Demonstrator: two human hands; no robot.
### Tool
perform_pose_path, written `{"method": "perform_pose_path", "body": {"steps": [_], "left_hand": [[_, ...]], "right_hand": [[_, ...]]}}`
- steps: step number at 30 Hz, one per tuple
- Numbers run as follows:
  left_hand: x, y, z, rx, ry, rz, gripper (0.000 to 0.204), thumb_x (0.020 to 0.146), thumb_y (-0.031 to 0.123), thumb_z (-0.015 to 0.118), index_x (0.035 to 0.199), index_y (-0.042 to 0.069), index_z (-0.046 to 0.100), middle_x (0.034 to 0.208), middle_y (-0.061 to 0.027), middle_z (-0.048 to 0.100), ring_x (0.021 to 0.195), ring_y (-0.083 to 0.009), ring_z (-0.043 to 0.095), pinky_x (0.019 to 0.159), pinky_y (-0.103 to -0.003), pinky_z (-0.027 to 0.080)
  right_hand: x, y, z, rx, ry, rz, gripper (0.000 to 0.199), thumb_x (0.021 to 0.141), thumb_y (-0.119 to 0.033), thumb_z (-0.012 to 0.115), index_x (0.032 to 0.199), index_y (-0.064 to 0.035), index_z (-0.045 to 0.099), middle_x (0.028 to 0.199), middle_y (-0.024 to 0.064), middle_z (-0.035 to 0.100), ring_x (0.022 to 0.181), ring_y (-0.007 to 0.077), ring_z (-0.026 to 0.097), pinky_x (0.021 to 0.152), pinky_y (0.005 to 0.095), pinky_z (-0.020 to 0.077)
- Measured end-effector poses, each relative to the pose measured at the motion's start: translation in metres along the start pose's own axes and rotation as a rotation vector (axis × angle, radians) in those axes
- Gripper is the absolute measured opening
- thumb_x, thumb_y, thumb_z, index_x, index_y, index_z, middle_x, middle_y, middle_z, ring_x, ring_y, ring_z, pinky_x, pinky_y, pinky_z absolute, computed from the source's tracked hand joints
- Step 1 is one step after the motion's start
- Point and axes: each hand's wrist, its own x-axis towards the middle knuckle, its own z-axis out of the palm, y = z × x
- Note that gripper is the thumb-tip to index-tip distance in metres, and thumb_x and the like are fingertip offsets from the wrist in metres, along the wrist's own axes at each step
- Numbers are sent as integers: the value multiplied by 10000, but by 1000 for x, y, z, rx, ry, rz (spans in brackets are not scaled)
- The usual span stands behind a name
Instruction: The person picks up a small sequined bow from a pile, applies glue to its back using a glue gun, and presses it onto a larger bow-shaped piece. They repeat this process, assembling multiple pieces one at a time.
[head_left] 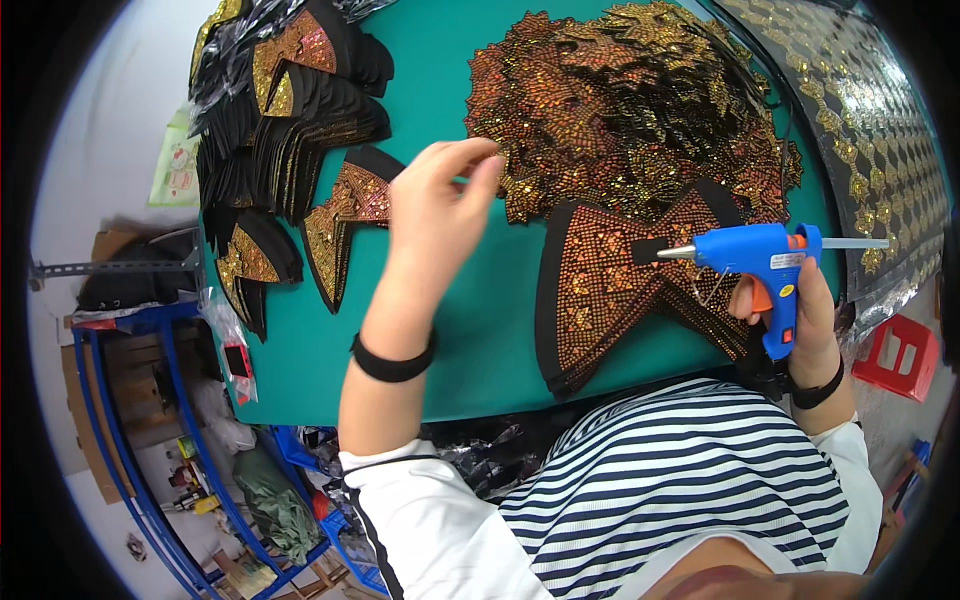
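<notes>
My right hand [815, 305] is wrapped around the grip of a blue hot glue gun [745, 248], with a glue stick [855, 243] jutting from its back. The gun's metal nozzle points left over the black centre of a stack of bow-shaped black pieces [620, 265] covered in orange and gold studs. Higher up and to the left, my left hand [440, 200] hovers with thumb and forefinger curled together in a pinch. Its fingertips are at the left edge of a heap of studded gold-orange appliques [590, 120]. Whatever lies between those fingertips, if anything, cannot be made out.
More studded black pieces [330, 110] stand in stacks at the table's far left. A green tabletop [470, 340] lies under everything. Gold motifs line a dark sheet [870, 130] at the right. Blue shelving [180, 430] is at lower left, a red stool [897, 358] at right.
</notes>
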Motion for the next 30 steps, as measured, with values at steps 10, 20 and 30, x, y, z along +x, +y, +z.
{"method": "perform_pose_path", "body": {"steps": [10, 20, 30], "left_hand": [[12, 54, 61, 387, -516, 64, 174, 692, 172, 677, 818, 56, 640, 736, -93, 562, 688, -250, 572, 623, -348, 454], [12, 42, 8, -593, -464, -530, 75, 781, 56, 608, 827, 25, 558, 686, 8, 563, 581, -69, 542, 526, -188, 424], [-26, 33, -4, -743, -478, -579, 101, 783, 81, 621, 848, 27, 566, 722, 0, 592, 618, -76, 575, 516, -175, 422]], "right_hand": [[-3, 3, -10, 83, -115, 11, 663, 848, -548, 372, 1088, 63, 469, 764, 144, 615, 660, 165, 595, 580, 233, 462], [-7, -11, -12, 50, -62, 35, 636, 852, -525, 391, 1113, 51, 454, 779, 148, 612, 677, 164, 595, 587, 228, 464], [-2, -34, -8, -277, 46, 47, 636, 851, -524, 392, 1109, 54, 457, 752, 125, 598, 657, 145, 583, 568, 207, 439]]}}
